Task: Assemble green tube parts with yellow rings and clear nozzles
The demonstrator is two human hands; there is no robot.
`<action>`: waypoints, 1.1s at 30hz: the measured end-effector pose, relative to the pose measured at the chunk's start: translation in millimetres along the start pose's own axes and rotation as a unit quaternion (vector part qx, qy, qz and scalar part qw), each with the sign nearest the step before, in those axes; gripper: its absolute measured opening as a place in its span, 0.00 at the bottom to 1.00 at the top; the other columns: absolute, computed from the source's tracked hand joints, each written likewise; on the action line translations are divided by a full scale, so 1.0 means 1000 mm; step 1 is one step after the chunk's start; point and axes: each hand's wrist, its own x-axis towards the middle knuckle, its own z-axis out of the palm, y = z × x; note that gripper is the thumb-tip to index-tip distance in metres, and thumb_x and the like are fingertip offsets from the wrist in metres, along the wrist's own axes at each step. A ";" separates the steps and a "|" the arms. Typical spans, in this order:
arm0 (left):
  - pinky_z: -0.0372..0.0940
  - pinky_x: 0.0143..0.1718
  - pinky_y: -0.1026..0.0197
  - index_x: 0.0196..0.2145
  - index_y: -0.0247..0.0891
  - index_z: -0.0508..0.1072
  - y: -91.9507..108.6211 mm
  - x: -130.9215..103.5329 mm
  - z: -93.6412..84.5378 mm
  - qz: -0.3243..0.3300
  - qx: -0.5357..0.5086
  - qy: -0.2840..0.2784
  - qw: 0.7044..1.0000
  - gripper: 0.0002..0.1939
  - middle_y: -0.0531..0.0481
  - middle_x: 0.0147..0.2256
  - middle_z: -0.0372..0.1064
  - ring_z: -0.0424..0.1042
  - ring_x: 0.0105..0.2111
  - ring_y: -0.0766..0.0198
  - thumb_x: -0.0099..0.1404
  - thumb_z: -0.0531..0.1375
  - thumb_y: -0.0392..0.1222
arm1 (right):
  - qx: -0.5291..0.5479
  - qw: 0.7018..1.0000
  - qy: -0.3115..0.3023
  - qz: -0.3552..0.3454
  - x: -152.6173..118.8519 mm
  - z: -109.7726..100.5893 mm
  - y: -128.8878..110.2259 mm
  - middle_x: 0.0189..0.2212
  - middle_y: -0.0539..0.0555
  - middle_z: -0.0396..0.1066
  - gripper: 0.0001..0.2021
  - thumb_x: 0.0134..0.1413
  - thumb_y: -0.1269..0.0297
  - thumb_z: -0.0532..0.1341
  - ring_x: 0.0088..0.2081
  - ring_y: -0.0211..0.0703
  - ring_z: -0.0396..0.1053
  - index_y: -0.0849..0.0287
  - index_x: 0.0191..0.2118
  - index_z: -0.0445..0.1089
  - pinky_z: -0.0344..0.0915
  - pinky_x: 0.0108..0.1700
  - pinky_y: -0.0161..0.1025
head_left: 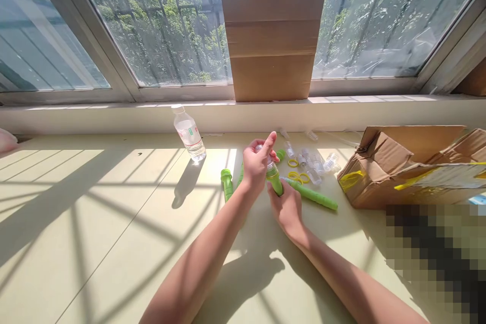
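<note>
In my right hand (286, 207) is the lower end of a green plastic tube (274, 182), held tilted above the table. My left hand (257, 164) is closed around a clear plastic cap (270, 164) at the tube's upper end, thumb pointing up. Cap and tube meet; how firmly they are joined I cannot tell. Behind my right hand lies another long green tube (313, 196). A shorter green tube (227, 185) is left of my left wrist. Yellow rings (298, 177) and several clear plastic caps (313, 163) lie just beyond my hands.
A water bottle (190, 134) stands at the back left. An open cardboard box (402, 172) sits on the right side of the table (125, 243). Behind the table run a low ledge and windows, with a cardboard sheet (273, 61) against them. A blurred patch covers the lower right corner.
</note>
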 end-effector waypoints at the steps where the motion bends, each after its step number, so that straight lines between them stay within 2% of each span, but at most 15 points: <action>1: 0.61 0.22 0.66 0.24 0.39 0.65 0.000 -0.002 0.002 0.005 0.001 0.016 1.000 0.27 0.59 0.16 0.62 0.64 0.16 0.71 0.49 0.73 0.61 | -0.005 1.000 0.002 -0.003 0.001 -0.001 0.001 0.19 0.45 0.57 0.10 0.58 0.60 0.56 0.23 0.38 0.50 0.55 0.27 0.60 0.49 0.27 0.37; 5: 0.56 0.18 0.67 0.20 0.40 0.59 0.002 -0.003 0.003 0.006 -0.004 0.020 1.000 0.30 0.61 0.14 0.56 0.58 0.13 0.73 0.49 0.73 0.61 | 0.041 0.999 -0.031 -0.011 0.001 0.000 0.002 0.20 0.45 0.57 0.09 0.56 0.61 0.56 0.24 0.38 0.50 0.55 0.26 0.59 0.48 0.27 0.37; 9: 0.55 0.17 0.67 0.18 0.40 0.57 0.005 0.005 -0.008 -0.042 -0.015 -0.012 0.999 0.32 0.61 0.14 0.52 0.56 0.13 0.74 0.49 0.73 0.62 | 0.094 0.993 -0.064 0.000 0.001 0.005 -0.003 0.18 0.44 0.53 0.14 0.54 0.59 0.57 0.24 0.37 0.49 0.53 0.23 0.53 0.49 0.25 0.36; 11: 0.55 0.17 0.67 0.18 0.40 0.57 0.006 0.008 -0.014 -0.069 -0.027 -0.050 0.996 0.32 0.61 0.14 0.51 0.55 0.13 0.74 0.50 0.72 0.62 | 0.131 0.987 -0.092 0.027 0.003 0.005 -0.006 0.17 0.44 0.50 0.16 0.53 0.58 0.59 0.23 0.36 0.47 0.52 0.22 0.50 0.48 0.23 0.35; 13: 0.55 0.17 0.67 0.18 0.39 0.57 0.007 0.011 -0.021 -0.096 -0.041 -0.107 0.989 0.32 0.61 0.15 0.50 0.53 0.13 0.75 0.51 0.72 0.63 | 0.175 0.970 -0.154 0.067 0.005 0.001 -0.007 0.16 0.42 0.48 0.18 0.52 0.57 0.60 0.20 0.34 0.45 0.52 0.21 0.50 0.45 0.20 0.35; 15: 0.55 0.17 0.68 0.17 0.39 0.56 0.009 0.011 -0.026 -0.114 -0.062 -0.163 0.978 0.33 0.61 0.15 0.49 0.52 0.13 0.76 0.51 0.71 0.65 | 0.214 0.940 -0.242 0.108 0.006 -0.003 -0.008 0.15 0.41 0.47 0.18 0.53 0.56 0.61 0.18 0.33 0.44 0.52 0.22 0.51 0.44 0.19 0.35; 17: 0.56 0.17 0.68 0.17 0.39 0.56 0.010 0.011 -0.029 -0.121 -0.082 -0.190 0.971 0.34 0.61 0.14 0.49 0.52 0.13 0.75 0.51 0.69 0.68 | 0.236 0.914 -0.303 0.133 0.007 -0.005 -0.008 0.14 0.41 0.48 0.18 0.54 0.55 0.61 0.17 0.33 0.44 0.52 0.22 0.52 0.43 0.18 0.34; 18: 0.56 0.17 0.68 0.17 0.39 0.57 0.010 0.011 -0.030 -0.122 -0.088 -0.189 0.970 0.34 0.61 0.15 0.49 0.52 0.13 0.75 0.51 0.68 0.70 | 0.239 0.911 -0.308 0.136 0.008 -0.005 -0.008 0.14 0.41 0.48 0.17 0.54 0.55 0.61 0.17 0.32 0.44 0.52 0.22 0.52 0.43 0.18 0.34; 20: 0.57 0.18 0.67 0.18 0.39 0.59 0.008 0.012 -0.030 -0.120 -0.089 -0.166 0.975 0.34 0.61 0.15 0.50 0.53 0.13 0.75 0.51 0.67 0.71 | 0.227 0.928 -0.270 0.123 0.007 -0.002 -0.008 0.15 0.41 0.47 0.18 0.53 0.55 0.61 0.17 0.33 0.44 0.52 0.22 0.51 0.43 0.19 0.34; 24: 0.60 0.20 0.67 0.22 0.38 0.64 0.000 0.013 -0.025 -0.073 -0.067 -0.105 0.990 0.31 0.60 0.17 0.57 0.60 0.15 0.73 0.49 0.70 0.68 | 0.144 0.981 -0.126 0.040 0.005 0.005 -0.003 0.17 0.44 0.49 0.17 0.54 0.57 0.58 0.21 0.35 0.47 0.52 0.22 0.49 0.46 0.23 0.35; 28: 0.61 0.22 0.67 0.22 0.37 0.66 -0.006 0.010 -0.013 -0.035 -0.042 -0.050 0.997 0.27 0.58 0.19 0.62 0.65 0.18 0.72 0.51 0.71 0.63 | -0.010 1.000 -0.014 -0.015 0.006 0.000 0.004 0.19 0.45 0.54 0.11 0.55 0.60 0.56 0.23 0.38 0.47 0.53 0.25 0.54 0.46 0.27 0.37; 30: 0.60 0.21 0.67 0.22 0.38 0.65 -0.007 0.006 -0.007 -0.030 -0.040 -0.016 0.999 0.27 0.59 0.18 0.60 0.63 0.17 0.72 0.53 0.71 0.62 | -0.037 0.999 0.006 -0.022 0.007 -0.004 0.005 0.19 0.45 0.54 0.11 0.55 0.61 0.56 0.23 0.38 0.47 0.53 0.25 0.54 0.45 0.27 0.37; 33: 0.57 0.19 0.67 0.20 0.40 0.60 -0.003 0.003 -0.003 -0.032 -0.037 -0.004 0.999 0.30 0.61 0.15 0.55 0.59 0.14 0.73 0.50 0.72 0.62 | -0.008 0.999 -0.018 -0.035 0.006 -0.003 0.003 0.19 0.45 0.54 0.12 0.56 0.61 0.56 0.24 0.38 0.49 0.54 0.24 0.53 0.47 0.28 0.37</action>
